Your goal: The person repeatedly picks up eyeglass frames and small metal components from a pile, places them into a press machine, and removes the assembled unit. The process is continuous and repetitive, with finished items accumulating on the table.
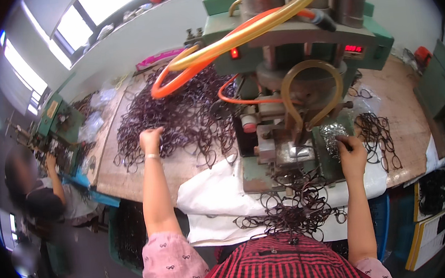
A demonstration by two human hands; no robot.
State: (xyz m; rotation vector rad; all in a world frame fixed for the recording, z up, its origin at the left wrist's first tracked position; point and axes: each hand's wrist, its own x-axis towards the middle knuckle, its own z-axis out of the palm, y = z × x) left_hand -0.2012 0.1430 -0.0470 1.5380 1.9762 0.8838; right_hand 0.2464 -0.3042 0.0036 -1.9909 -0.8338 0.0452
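My left hand point(150, 139) reaches into a big heap of dark wire eyeglass frames point(178, 114) on the wooden bench, its fingers curled down among them; whether it grips one I cannot tell. My right hand point(352, 152) is at the right side of a green press machine point(289, 53), fingers pinched on a thin dark frame next to a crumpled ball of silver foil point(333, 133). Another tangle of frames point(292, 207) lies on a white cloth point(211, 193) in front of my lap.
Orange and yellow hoses point(210, 55) loop off the machine. A smaller pile of frames point(378, 136) lies to the right. Another person point(42, 192) works at a green machine point(56, 119) on the far left. Boxes point(430, 216) with frames stand at lower right.
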